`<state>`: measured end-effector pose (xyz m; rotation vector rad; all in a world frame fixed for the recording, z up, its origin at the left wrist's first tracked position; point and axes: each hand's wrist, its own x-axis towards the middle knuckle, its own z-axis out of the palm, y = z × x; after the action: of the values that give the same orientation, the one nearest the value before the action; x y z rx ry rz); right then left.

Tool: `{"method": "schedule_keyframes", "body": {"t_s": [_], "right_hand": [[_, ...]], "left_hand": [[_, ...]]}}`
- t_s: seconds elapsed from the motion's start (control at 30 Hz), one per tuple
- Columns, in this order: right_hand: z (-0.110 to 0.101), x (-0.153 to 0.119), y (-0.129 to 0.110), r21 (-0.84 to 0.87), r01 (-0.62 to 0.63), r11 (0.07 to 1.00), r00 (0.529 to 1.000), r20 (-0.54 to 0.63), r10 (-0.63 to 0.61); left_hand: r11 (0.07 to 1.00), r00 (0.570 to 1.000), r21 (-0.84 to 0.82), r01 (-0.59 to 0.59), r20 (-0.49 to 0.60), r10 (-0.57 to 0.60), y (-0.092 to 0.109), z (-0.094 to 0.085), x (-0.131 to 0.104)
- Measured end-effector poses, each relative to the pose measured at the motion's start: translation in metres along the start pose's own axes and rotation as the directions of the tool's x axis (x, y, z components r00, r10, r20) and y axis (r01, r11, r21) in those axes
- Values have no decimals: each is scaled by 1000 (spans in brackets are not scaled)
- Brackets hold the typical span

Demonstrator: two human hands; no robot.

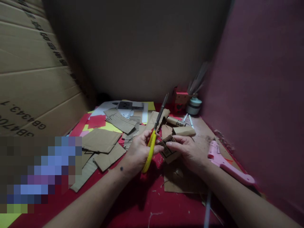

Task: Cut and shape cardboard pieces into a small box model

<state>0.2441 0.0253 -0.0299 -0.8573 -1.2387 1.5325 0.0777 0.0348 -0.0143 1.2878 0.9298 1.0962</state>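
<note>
In the middle of the head view, my left hand [140,152] is closed around the yellow handles of a pair of scissors [151,152], whose dark blades point up and away from me. To its right, my right hand [190,152] pinches a small piece of brown cardboard [169,153] with black print, thumb on its face. The fingertips of my left hand reach the left edge of that piece. Below my right hand, a larger flat cardboard sheet [177,182] lies on the red table surface [133,205].
Cardboard scraps [102,139] and coloured paper [97,121] cover the left and back. A pink glue gun [228,166] lies at the right. A teal jar [194,106] and a red box [180,99] stand behind. A large carton wall [30,69] rises at left.
</note>
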Motion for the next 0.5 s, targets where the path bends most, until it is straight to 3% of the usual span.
{"method": "schedule_keyframes", "body": {"t_s": [0.2, 0.33, 0.5], "right_hand": [[-1, -1, 0, 8, 13, 1000, 999, 45, -13], [0, -3, -6, -46, 116, 992, 992, 62, -113], [1, -7, -12, -132, 227, 965, 974, 40, -223]], "left_hand": [[1000, 1000, -13, 0, -26, 0, 2, -3, -1], [999, 1000, 18, 26, -3, -26, 8, -3, -4], [989, 998, 141, -49, 44, 43, 16, -8, -9]]}}
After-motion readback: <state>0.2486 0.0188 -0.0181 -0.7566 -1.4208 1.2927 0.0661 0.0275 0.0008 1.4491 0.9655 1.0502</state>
